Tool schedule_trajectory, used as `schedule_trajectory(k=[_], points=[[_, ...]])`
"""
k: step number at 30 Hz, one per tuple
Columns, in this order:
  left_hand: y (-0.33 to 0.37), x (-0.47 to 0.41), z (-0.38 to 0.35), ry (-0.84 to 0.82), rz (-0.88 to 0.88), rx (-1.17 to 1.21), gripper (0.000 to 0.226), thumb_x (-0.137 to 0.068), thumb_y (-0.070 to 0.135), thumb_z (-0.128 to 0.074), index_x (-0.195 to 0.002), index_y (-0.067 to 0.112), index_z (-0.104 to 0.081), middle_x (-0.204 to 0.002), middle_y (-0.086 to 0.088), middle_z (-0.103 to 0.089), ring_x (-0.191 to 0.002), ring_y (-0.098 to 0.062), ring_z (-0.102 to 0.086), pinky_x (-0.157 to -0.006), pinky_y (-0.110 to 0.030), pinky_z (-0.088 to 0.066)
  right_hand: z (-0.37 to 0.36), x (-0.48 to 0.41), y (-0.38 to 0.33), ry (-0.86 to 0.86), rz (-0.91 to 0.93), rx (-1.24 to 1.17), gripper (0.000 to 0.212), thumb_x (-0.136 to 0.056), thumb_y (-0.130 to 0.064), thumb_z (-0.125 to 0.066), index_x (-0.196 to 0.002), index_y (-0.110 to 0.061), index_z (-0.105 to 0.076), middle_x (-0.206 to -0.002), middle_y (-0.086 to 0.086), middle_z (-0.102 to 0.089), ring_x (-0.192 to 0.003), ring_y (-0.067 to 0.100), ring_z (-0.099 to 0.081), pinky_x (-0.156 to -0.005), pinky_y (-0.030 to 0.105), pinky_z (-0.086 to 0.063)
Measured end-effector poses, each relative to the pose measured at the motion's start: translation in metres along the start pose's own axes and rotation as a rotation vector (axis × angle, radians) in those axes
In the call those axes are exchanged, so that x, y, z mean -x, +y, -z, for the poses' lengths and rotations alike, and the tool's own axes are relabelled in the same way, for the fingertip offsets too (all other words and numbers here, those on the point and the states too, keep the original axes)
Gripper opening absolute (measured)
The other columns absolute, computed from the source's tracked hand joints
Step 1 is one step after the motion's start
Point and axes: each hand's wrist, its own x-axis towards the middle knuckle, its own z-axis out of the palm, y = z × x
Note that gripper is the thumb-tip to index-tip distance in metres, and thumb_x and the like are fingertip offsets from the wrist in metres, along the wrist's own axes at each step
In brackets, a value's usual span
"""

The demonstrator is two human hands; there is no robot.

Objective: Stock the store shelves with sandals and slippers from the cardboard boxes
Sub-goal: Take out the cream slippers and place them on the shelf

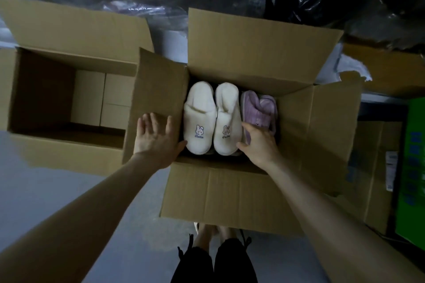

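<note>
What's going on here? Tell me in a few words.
A person stands over an open cardboard box containing a pair of white bunny slippers with a purple slipper beside them. The left hand is spread open over the box's left flap, thumb near the pair. The right hand reaches in on the pair's other side, against the purple slipper; whether it grips anything is unclear. The slippers lie in the box. A second open box sits to the left.

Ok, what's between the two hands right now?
The pair of white bunny slippers, side by side in the open cardboard box, lies between the left hand and right hand; head view shows it.
</note>
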Motion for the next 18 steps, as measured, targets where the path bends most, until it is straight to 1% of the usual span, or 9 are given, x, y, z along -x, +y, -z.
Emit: schedule_trajectory(k=[4,6,8,10,11,13,14,15,18], points=[[-0.008,-0.035,-0.027,-0.098,0.089,0.221,0.087,-0.085,0.070,-0.031,-0.149,0.020,0.000,-0.153,-0.027,-0.005,-0.139,-0.045,-0.015,-0.114,-0.050,-0.015,-0.016,-0.020,0.005,0.002,-0.001,0.016,0.053,-0.085,-0.021,-0.066,-0.133,-0.008,-0.048,-0.126,0.011,-0.060,-0.119,0.028,-0.053,-0.098,0.035,-0.042],[-0.017,-0.052,-0.042,-0.197,0.091,0.320,0.091,-0.075,0.081,-0.019,-0.149,0.029,-0.007,-0.156,-0.016,-0.001,-0.140,-0.039,-0.018,-0.111,-0.052,-0.022,-0.026,-0.030,0.009,-0.010,-0.004,0.016,0.059,-0.085,-0.020,-0.066,-0.138,-0.010,-0.044,-0.131,0.010,-0.057,-0.124,0.027,-0.049,-0.101,0.034,-0.040],[-0.022,-0.065,-0.053,-0.264,0.006,0.336,0.087,-0.071,0.084,-0.009,-0.145,0.039,-0.019,-0.157,-0.007,0.002,-0.143,-0.034,-0.010,-0.107,-0.058,-0.027,-0.034,-0.040,0.014,-0.015,0.009,0.015,0.060,-0.086,-0.019,-0.066,-0.140,-0.011,-0.042,-0.134,0.010,-0.055,-0.126,0.027,-0.048,-0.103,0.034,-0.040],[-0.024,-0.074,-0.055,-0.296,-0.004,0.425,0.075,-0.082,0.074,-0.028,-0.146,0.038,-0.014,-0.157,-0.010,-0.001,-0.144,-0.034,-0.008,-0.109,-0.054,-0.027,-0.041,-0.049,0.016,-0.024,0.012,0.008,0.060,-0.086,-0.019,-0.064,-0.141,-0.012,-0.041,-0.137,0.009,-0.052,-0.128,0.028,-0.046,-0.104,0.038,-0.039],[-0.025,-0.077,-0.053,-0.288,0.047,0.502,0.086,-0.078,0.076,-0.036,-0.147,0.033,-0.008,-0.157,-0.011,-0.011,-0.143,-0.034,-0.015,-0.109,-0.050,-0.029,-0.043,-0.052,0.017,-0.024,0.012,-0.002,0.060,-0.086,-0.019,-0.064,-0.141,-0.013,-0.041,-0.137,0.009,-0.052,-0.128,0.029,-0.046,-0.104,0.040,-0.040],[-0.026,-0.082,-0.049,-0.208,0.145,0.617,0.105,-0.063,0.088,-0.036,-0.146,0.031,-0.007,-0.151,-0.010,-0.032,-0.132,-0.037,-0.037,-0.102,-0.045,-0.036,-0.046,-0.059,0.018,-0.006,0.020,-0.020,0.059,-0.085,-0.021,-0.064,-0.139,-0.015,-0.042,-0.136,0.008,-0.054,-0.127,0.029,-0.047,-0.102,0.044,-0.041],[-0.025,-0.082,-0.046,-0.144,0.145,0.619,0.107,-0.059,0.090,-0.034,-0.146,0.030,-0.011,-0.148,-0.009,-0.036,-0.126,-0.037,-0.044,-0.098,-0.044,-0.039,-0.046,-0.061,0.018,0.002,0.021,-0.024,0.059,-0.085,-0.022,-0.065,-0.139,-0.015,-0.043,-0.135,0.008,-0.054,-0.126,0.029,-0.048,-0.101,0.045,-0.041],[-0.021,-0.079,-0.041,-0.078,0.119,0.594,0.105,-0.064,0.087,-0.037,-0.146,0.027,-0.014,-0.149,-0.008,-0.034,-0.124,-0.038,-0.045,-0.096,-0.044,-0.039,-0.046,-0.063,0.018,0.007,0.022,-0.021,0.058,-0.085,-0.023,-0.065,-0.138,-0.015,-0.043,-0.135,0.008,-0.053,-0.126,0.030,-0.047,-0.101,0.045,-0.041],[0.000,-0.073,-0.033,0.153,-0.099,0.475,0.086,-0.082,0.053,-0.057,-0.148,0.017,-0.015,-0.152,-0.007,-0.024,-0.132,-0.033,-0.035,-0.103,-0.043,-0.035,-0.043,-0.070,0.018,0.008,0.044,0.039,0.061,-0.086,-0.026,-0.064,-0.140,-0.015,-0.039,-0.140,0.006,-0.048,-0.128,0.029,-0.044,-0.102,0.045,-0.039]])
